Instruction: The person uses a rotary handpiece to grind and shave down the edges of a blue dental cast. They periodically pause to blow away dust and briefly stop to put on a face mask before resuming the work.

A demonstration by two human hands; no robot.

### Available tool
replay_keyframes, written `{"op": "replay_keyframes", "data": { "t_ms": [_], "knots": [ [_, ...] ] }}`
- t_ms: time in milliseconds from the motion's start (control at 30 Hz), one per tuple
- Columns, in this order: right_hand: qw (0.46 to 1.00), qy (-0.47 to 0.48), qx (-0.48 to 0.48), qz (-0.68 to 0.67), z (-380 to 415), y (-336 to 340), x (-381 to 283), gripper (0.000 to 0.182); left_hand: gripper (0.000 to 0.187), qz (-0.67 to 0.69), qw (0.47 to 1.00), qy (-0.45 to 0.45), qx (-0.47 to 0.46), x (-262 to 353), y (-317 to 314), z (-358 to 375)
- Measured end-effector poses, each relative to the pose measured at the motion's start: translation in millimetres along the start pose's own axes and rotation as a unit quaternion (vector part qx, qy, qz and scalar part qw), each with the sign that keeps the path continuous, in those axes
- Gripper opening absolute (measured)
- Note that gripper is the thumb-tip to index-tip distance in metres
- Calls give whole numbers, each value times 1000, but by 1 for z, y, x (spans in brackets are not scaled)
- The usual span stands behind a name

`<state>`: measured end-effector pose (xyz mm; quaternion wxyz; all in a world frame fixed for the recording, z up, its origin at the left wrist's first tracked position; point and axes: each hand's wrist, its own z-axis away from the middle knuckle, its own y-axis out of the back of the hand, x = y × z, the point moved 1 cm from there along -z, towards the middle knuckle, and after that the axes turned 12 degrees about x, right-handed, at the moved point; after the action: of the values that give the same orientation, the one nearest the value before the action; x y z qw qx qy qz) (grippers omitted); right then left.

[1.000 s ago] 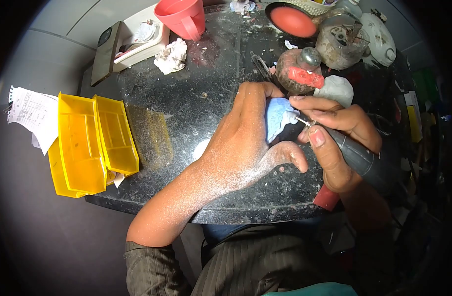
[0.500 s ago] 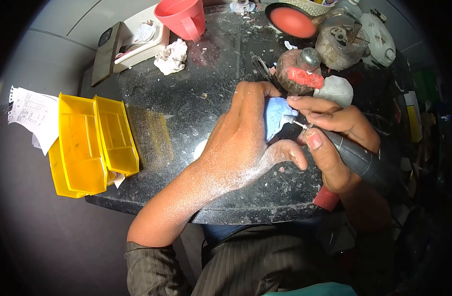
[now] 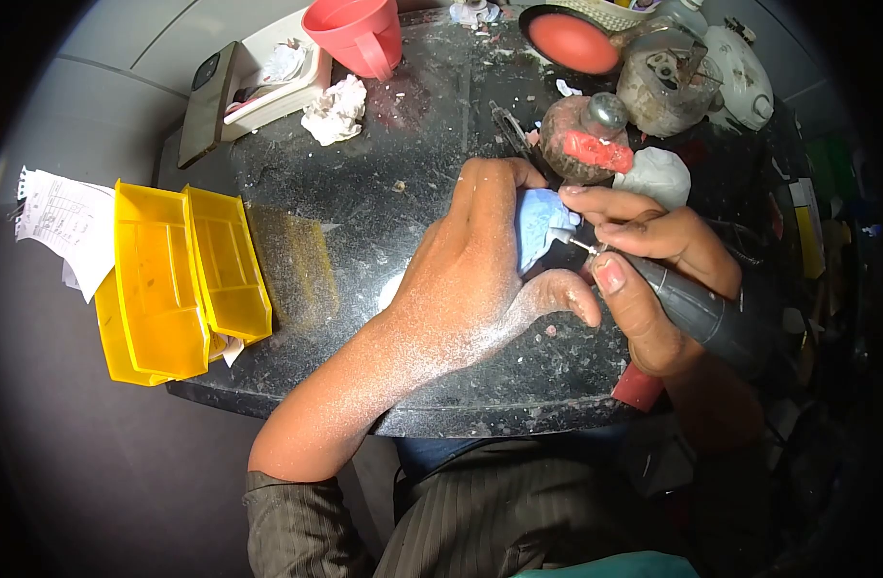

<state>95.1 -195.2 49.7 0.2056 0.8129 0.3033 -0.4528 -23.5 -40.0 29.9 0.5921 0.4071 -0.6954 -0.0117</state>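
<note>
Closed round a light blue block (image 3: 540, 223) is my left hand (image 3: 480, 250), its back toward the camera and dusted with white powder. The thumb points right, below the block. My right hand (image 3: 668, 260) grips a dark rotary handpiece (image 3: 687, 301) from the right side. The handpiece's thin metal shank (image 3: 585, 246) ends in a pale bit at the block's right edge. Fingertips of my right hand reach the block's upper right corner. The part of the block under my left fingers is hidden.
Yellow bins (image 3: 162, 289) stand at the table's left edge. Farther back are a phone (image 3: 203, 106), a pink cup (image 3: 357, 37), crumpled tissue (image 3: 336, 111) and a red-lidded dish (image 3: 573, 42). A glass jar (image 3: 578, 144) and white lump (image 3: 656, 176) sit just beyond my right hand.
The handpiece and my right hand have shifted very slightly, and the bit sits a little lower on the block's edge. My left hand stays almost still.
</note>
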Motion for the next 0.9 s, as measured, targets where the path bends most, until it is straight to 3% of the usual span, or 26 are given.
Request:
{"op": "replay_keyframes", "data": {
  "t_ms": [233,267,333,400,433,467,567,633,900],
  "knots": [
    [1000,18,-10,4,0,2,2,15,104,1,1000,-6,9,-2,-2,0],
    [1000,18,-10,4,0,2,1,15,97,24,1000,-5,11,-1,-1,-1],
    [990,-70,44,-111,3,3,2,15,92,47,999,-3,13,0,2,-3],
    [995,-39,32,-87,3,4,5,15,101,228,955,174,-73,0,5,-5],
    [994,-49,27,-89,4,3,4,14,118,197,957,201,-65,9,3,-4],
    [994,-59,22,-90,5,3,3,13,134,128,958,230,-117,15,11,-7],
    [992,-77,-33,-96,3,4,1,12,133,148,955,237,-97,19,11,-7],
    [991,-80,-32,-104,4,2,1,13,131,187,936,287,-75,20,10,-5],
    [988,-95,-60,-105,3,3,-2,14,130,126,957,242,-95,19,14,-6]
  ]
}}
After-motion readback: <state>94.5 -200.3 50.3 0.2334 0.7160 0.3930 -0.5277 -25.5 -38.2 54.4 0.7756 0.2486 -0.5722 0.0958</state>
